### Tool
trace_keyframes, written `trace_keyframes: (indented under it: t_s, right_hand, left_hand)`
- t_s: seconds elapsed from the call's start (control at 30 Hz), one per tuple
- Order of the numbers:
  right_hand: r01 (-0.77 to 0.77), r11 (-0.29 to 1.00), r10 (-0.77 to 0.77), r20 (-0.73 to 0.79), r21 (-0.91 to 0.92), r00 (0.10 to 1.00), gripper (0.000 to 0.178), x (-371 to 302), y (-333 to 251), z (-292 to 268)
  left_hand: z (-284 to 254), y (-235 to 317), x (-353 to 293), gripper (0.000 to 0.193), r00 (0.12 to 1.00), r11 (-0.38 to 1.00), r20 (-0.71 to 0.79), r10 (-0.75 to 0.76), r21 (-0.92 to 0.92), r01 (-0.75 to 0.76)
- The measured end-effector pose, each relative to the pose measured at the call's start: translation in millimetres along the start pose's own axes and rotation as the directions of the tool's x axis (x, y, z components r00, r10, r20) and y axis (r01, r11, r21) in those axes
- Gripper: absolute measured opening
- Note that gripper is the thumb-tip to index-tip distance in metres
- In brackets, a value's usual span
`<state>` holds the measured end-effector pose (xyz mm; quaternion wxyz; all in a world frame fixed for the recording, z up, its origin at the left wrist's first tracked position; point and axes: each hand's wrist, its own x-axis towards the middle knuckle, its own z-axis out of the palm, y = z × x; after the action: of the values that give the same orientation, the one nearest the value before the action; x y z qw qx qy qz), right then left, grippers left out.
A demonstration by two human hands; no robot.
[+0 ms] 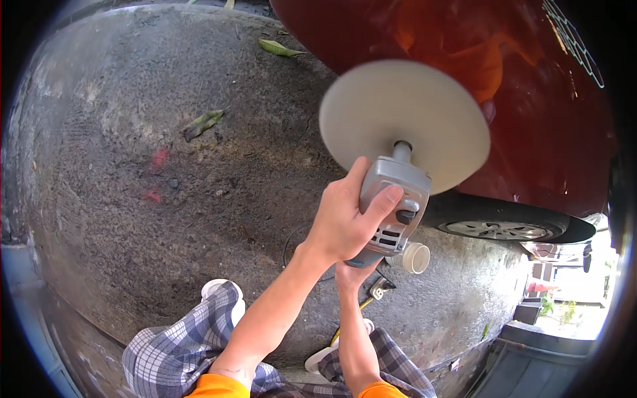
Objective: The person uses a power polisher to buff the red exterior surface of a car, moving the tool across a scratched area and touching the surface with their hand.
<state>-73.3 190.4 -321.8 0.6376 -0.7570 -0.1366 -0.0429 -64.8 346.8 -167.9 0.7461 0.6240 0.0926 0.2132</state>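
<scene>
A grey electric polisher (397, 182) with a large round pale pad (391, 106) is held up in front of the dark red car body (537, 119). The pad's edges look blurred, and it overlaps the car panel; whether it touches the paint I cannot tell. My left hand (345, 215) is closed around the polisher's head, thumb over its top near a black knob. Lower down, my right hand (353, 273) grips the rear of the tool, its fingers mostly hidden behind the body. Orange is mirrored in the glossy paint.
A car wheel (494, 229) stands at the right. Below the polisher are a pale round jar (416, 257) and a plug connector (381, 288) on a yellow cord. Leaves (204, 124) lie on the rough concrete floor (119, 199). A grey bin (537, 365) is at lower right.
</scene>
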Motion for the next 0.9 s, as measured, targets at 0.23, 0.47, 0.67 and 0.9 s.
trace_keyframes:
  t_s: [0.23,0.47,0.67,0.9]
  right_hand:
    - [0.128,0.983,-0.123,0.039,-0.135,0.992,0.099,28.9,-16.2,46.5]
    - [0.105,0.946,-0.019,0.269,-0.307,0.963,0.093,59.4,-64.5,99.8]
    - [0.089,0.872,0.031,0.235,-0.481,0.971,0.09,53.4,-56.9,78.5]
    - [-0.019,0.865,0.04,0.03,-0.501,0.999,0.088,22.7,-3.4,-14.6]
  left_hand:
    - [-55.3,31.3,19.2,0.048,0.941,0.973,-0.266,0.212,-0.035,-0.229]
    - [-135.9,26.9,38.5,0.053,0.891,0.936,-0.451,0.054,-0.287,-0.202]
    - [-132.6,-25.2,38.6,0.058,0.829,0.919,-0.548,-0.114,-0.374,-0.12]
    - [-47.6,-84.3,8.6,0.064,0.964,0.931,-0.254,-0.075,-0.363,-0.023]
